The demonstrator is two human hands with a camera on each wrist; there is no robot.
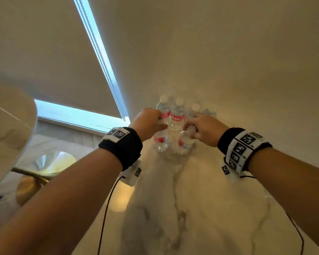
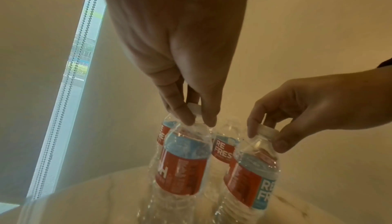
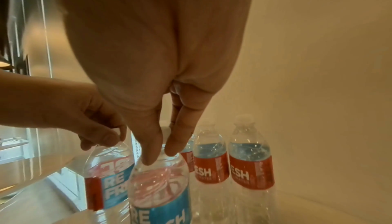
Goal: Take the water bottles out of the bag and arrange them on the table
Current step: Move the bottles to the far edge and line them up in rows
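Several clear water bottles with red and blue labels stand on the marble table (image 1: 191,199) close to the wall. The back row (image 1: 177,115) shows three white caps, and two of its bottles (image 3: 212,160) appear in the right wrist view. In front are two upright bottles. My left hand (image 1: 159,122) (image 2: 199,120) pinches the white cap and neck of the front left bottle (image 1: 161,141) (image 2: 182,165). My right hand (image 1: 189,128) (image 3: 162,155) pinches the top of the front right bottle (image 1: 185,144) (image 3: 159,185). No bag is in view.
The cream wall (image 1: 228,61) rises right behind the bottles. A window with a roller blind and bead chain (image 1: 99,52) is at the left. A lamp with a white shade (image 1: 7,129) and brass base (image 1: 28,188) stands beyond the table's left edge.
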